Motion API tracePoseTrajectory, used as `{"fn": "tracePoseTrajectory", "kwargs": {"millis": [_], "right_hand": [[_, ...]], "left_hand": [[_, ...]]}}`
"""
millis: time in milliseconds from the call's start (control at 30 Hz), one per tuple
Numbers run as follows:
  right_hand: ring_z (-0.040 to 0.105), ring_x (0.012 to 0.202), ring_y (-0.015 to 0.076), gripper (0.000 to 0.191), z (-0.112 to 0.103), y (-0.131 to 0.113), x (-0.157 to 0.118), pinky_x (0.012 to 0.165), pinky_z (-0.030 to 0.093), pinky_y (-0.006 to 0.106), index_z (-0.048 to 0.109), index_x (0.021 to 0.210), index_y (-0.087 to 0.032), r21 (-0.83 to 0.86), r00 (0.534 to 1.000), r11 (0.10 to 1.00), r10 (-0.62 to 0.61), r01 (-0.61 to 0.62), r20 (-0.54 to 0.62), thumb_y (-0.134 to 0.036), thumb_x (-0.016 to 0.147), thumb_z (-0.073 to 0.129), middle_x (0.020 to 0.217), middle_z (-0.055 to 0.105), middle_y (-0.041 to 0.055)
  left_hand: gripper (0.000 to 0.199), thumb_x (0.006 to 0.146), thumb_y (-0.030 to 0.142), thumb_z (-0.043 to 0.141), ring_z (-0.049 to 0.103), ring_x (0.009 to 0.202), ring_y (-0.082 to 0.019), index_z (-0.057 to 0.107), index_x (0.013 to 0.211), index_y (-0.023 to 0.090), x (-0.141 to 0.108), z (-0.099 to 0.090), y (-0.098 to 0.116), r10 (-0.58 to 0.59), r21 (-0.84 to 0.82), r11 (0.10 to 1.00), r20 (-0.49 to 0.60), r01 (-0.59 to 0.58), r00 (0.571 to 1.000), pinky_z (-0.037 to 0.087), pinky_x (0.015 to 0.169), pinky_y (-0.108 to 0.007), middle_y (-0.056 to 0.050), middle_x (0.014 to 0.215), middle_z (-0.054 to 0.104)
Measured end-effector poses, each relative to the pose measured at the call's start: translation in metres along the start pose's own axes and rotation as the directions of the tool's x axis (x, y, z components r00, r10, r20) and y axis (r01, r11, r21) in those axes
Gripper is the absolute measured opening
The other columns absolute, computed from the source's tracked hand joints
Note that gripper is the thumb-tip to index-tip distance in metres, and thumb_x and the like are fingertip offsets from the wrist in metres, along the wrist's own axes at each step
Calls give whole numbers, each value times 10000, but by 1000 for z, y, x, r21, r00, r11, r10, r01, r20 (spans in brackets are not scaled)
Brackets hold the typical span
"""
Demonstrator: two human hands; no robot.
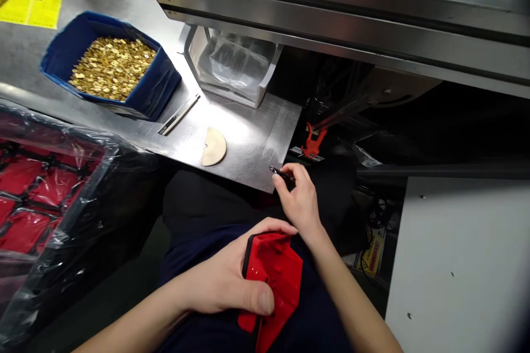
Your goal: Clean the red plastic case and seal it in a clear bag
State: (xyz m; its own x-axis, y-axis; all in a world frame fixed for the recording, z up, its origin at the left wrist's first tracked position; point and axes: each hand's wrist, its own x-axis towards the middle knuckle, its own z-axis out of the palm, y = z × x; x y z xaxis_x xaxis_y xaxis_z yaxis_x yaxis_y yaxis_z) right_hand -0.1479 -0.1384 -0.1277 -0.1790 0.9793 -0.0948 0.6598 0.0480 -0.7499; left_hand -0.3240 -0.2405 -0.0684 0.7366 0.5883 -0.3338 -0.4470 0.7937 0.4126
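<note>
My left hand [232, 278] is closed around a red plastic casing [285, 276] with black edging, its hollow inside facing up over my lap. The thumb presses on the near side while the fingers wrap behind. My right hand [300, 198] is by the corner of the metal table [248, 138], closed on a small black tool with a shiny tip [280, 173]; its exact kind is hard to make out. The tool points left, apart from the casing. On the table lie a pale half-round disc [214, 147] and a slim white-and-dark cutter knife [179, 115].
A blue bin [165, 85] of small brass-coloured pieces stands on the table, beside a grey bin [232, 95] with clear plastic bags. Plastic-lined crate [78, 220] at left holds red parts. A metal frame [331, 22] crosses above; an orange clamp [313, 142] hangs beyond the corner.
</note>
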Motion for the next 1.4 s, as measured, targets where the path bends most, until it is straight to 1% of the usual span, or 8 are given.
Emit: {"fn": "tracePoseTrajectory", "kwargs": {"millis": [100,300,433,567,733,933,1200,1400], "right_hand": [[604,1096,248,171,33,-9,29,1007,463,391,614,1103,-229,-148,985,978,-159,149,-60,-366,1005,583,1117,647,80],[561,1147,322,291,66,-4,74,1028,430,483,620,1190,-211,-305,987,938,-156,162,43,-384,958,650,1193,626,124],[582,1155,255,476,42,3,49,1003,475,382,531,1345,-211,12,995,996,-88,88,38,-404,937,682,1295,582,123],[624,824,180,310,-5,-2,-16,776,508,301,655,984,-214,251,980,968,-46,-5,194,-464,1054,485,911,652,33],[634,935,232,586,-36,-13,-79,866,519,359,701,1017,-212,413,809,910,-206,-49,551,-769,883,575,1002,685,66],[643,866,192,74,-36,-22,-79,814,503,324,707,961,-221,298,791,953,-229,62,567,-274,971,656,932,707,26],[618,816,162,116,-37,-24,-76,734,467,280,686,863,-226,262,741,945,-318,196,592,-174,956,638,906,681,6],[579,768,157,131,-36,-25,-74,712,441,287,653,822,-226,223,700,941,-338,254,629,-140,918,633,857,650,-10]], "left_hand": [[900,715,553,912,616,972,-216,416,1425,308,-1,4,1,-6,42,999,8,6,1000,468,839,-325,-66,1145,636],[997,694,495,938,619,984,-240,339,1472,320,-5,6,-1,73,162,986,-151,-48,986,495,854,-381,-70,1170,618],[838,746,579,863,615,899,-240,410,1374,260,-3,-5,-1,262,443,896,-494,-20,829,499,854,-420,-60,1071,629],[786,766,580,843,587,1146,-319,428,1356,269,0,-14,4,382,620,778,-600,106,703,447,1031,-492,-109,1323,562],[644,901,542,726,541,1260,-302,404,1400,295,9,-15,5,414,675,735,-524,66,745,412,1100,-467,-98,1429,509],[505,1000,543,580,512,1317,-279,487,1426,289,22,-16,8,406,634,773,-519,21,752,343,1165,-438,-73,1432,551],[365,1019,369,478,537,1338,-339,778,1172,227,12,-20,20,277,245,955,-536,-167,797,376,1139,-443,-56,1403,670],[355,959,471,635,635,1142,-337,823,1016,176,12,-27,24,150,168,984,-628,-56,763,467,984,-429,-112,1361,698]]}}
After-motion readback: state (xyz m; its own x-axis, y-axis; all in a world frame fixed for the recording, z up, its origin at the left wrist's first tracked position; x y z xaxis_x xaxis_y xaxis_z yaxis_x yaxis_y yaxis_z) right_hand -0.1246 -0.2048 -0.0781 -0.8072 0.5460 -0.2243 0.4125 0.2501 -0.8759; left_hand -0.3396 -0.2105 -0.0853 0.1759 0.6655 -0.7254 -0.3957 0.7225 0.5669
